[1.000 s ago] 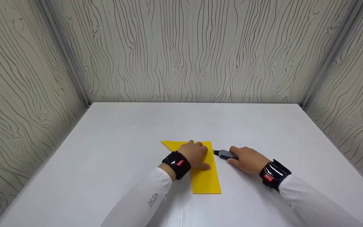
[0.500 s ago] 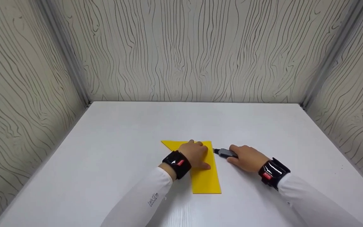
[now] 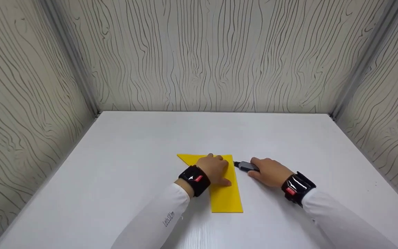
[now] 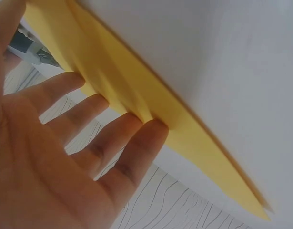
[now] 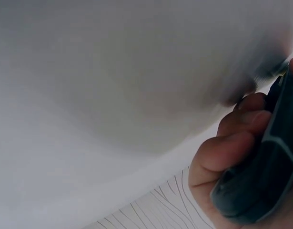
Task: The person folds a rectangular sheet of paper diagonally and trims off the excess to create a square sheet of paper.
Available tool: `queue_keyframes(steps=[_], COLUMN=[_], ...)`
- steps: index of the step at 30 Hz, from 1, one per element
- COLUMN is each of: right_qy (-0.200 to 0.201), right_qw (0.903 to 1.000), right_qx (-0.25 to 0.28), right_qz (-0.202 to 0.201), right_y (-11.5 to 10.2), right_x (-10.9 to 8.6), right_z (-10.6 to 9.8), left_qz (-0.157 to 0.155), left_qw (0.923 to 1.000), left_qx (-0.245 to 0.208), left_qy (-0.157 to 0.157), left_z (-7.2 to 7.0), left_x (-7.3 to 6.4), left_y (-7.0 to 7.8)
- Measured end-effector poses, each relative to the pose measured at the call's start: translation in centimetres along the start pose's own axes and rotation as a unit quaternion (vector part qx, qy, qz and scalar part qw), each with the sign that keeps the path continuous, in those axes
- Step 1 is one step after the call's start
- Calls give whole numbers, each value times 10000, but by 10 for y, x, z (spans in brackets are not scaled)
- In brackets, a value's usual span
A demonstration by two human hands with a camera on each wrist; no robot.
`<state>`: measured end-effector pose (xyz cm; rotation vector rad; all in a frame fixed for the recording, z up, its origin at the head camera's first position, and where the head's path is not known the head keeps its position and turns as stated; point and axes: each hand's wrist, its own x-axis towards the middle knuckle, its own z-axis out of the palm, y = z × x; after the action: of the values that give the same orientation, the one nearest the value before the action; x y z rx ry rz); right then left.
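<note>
A flat yellow sheet (image 3: pixel 226 201) with a pointed piece at its far left lies on the white table. My left hand (image 3: pixel 214 170) rests on it, thumb apart; in the left wrist view the spread fingertips press on the yellow surface (image 4: pixel 184 131). My right hand (image 3: pixel 271 172) grips a grey and black utility knife (image 3: pixel 248 166). The tip of the knife meets the sheet's right edge near the far corner. Curled fingers round the dark handle (image 5: pixel 256 186) show in the right wrist view, where the blade is hidden.
The white table (image 3: pixel 133 138) reaches back to a wood-patterned wall (image 3: pixel 199 55). Similar side panels (image 3: pixel 19 97) stand left and right, with grey posts (image 3: pixel 69 55) at the corners. Both wrists wear black bands (image 3: pixel 195 180).
My right hand and the utility knife have slid slightly away from me along the sheet's right edge. The left hand and the sheet stay almost still.
</note>
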<state>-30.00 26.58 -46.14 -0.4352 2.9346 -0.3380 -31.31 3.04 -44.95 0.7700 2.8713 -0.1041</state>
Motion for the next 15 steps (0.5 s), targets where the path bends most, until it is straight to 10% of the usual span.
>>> queue_keyframes(steps=[15], right_qy=[16], right_qw=[10000], right_qx=[37], right_qz=[-76], right_y=[2], right_x=[5], right_z=[0], left_qz=[-27], left_qw=[9999], left_qx=[-157], left_qy=[3], left_z=[2], left_x=[1], left_y=[-3])
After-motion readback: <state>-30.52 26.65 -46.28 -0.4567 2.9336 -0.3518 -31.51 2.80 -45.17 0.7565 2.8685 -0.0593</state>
